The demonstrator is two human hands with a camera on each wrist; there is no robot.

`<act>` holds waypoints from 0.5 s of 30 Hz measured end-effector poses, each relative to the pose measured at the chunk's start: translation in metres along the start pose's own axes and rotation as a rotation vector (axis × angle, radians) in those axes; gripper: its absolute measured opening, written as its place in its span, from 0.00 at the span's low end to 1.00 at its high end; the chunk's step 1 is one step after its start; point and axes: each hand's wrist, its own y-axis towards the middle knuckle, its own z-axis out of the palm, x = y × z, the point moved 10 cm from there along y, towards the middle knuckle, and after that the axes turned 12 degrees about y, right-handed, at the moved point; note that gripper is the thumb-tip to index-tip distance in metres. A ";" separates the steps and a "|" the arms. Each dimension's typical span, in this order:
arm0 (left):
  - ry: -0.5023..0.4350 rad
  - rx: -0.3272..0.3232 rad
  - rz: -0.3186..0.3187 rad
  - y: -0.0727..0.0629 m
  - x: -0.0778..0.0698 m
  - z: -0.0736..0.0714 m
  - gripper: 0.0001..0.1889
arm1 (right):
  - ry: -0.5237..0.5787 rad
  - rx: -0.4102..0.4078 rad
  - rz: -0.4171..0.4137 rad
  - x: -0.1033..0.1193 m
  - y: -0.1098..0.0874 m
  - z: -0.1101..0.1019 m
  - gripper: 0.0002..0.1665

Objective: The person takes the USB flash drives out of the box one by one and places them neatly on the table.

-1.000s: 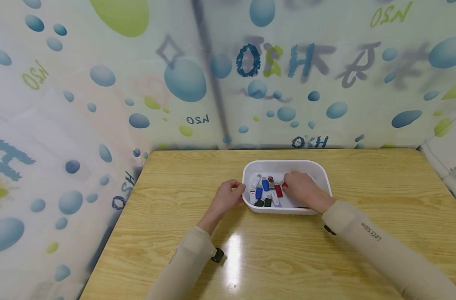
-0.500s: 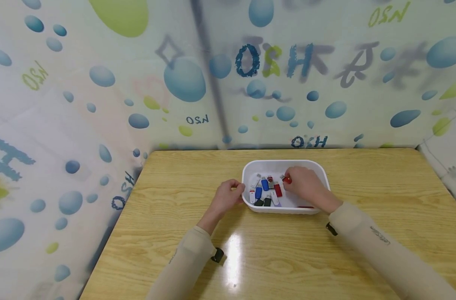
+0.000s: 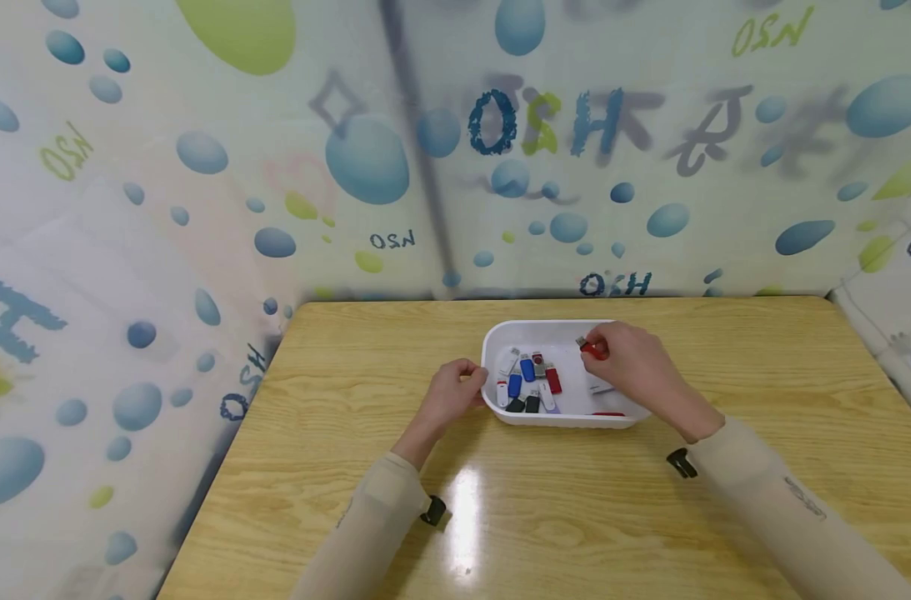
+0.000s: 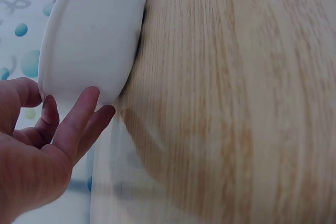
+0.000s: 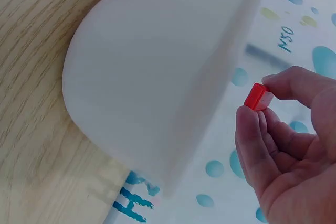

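Observation:
A white plastic bin stands on the table, with several USB flash drives in its left half, among them a blue one, a red one and a black one. My left hand holds the bin's left rim between thumb and finger; in the left wrist view, other fingers lie against its outer wall. Above the bin's right half, my right hand pinches a red USB flash drive between thumb and fingertips. Its metal plug points up and left in the head view.
The wooden table reaches back to a patterned curtain. Inside the bin, a red piece lies by the front wall and a whitish one near the right hand, both partly hidden.
My right hand has risen from the bin's floor and moved right, bringing the red USB flash drive up with it. The left hand stays at the rim.

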 end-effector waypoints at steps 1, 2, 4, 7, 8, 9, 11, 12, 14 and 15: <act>0.002 -0.001 -0.001 0.000 0.000 0.000 0.13 | 0.002 -0.008 -0.003 0.000 -0.002 -0.003 0.13; 0.003 -0.001 0.000 0.000 -0.001 0.000 0.13 | 0.008 -0.015 -0.005 0.000 -0.004 -0.005 0.12; 0.002 0.000 0.000 -0.001 -0.001 0.000 0.13 | 0.018 -0.030 -0.014 0.001 -0.008 -0.011 0.11; -0.003 0.000 0.003 -0.001 -0.001 0.000 0.13 | 0.039 -0.048 -0.016 0.001 -0.015 -0.019 0.11; -0.004 -0.001 0.003 -0.001 -0.001 0.000 0.13 | 0.045 -0.056 -0.014 0.001 -0.017 -0.022 0.11; -0.007 -0.001 0.002 -0.001 -0.002 0.000 0.13 | 0.049 -0.064 -0.014 0.000 -0.020 -0.025 0.11; -0.009 -0.002 0.004 -0.002 -0.002 0.000 0.13 | 0.058 -0.078 -0.011 -0.001 -0.024 -0.030 0.12; -0.011 -0.002 0.004 -0.002 -0.002 0.000 0.13 | 0.061 -0.086 -0.010 -0.001 -0.026 -0.032 0.12; -0.012 -0.004 0.008 -0.002 -0.003 0.000 0.14 | 0.065 -0.100 -0.010 -0.002 -0.031 -0.037 0.12; -0.013 -0.004 0.009 -0.002 -0.003 0.000 0.13 | 0.068 -0.105 -0.010 -0.003 -0.033 -0.039 0.13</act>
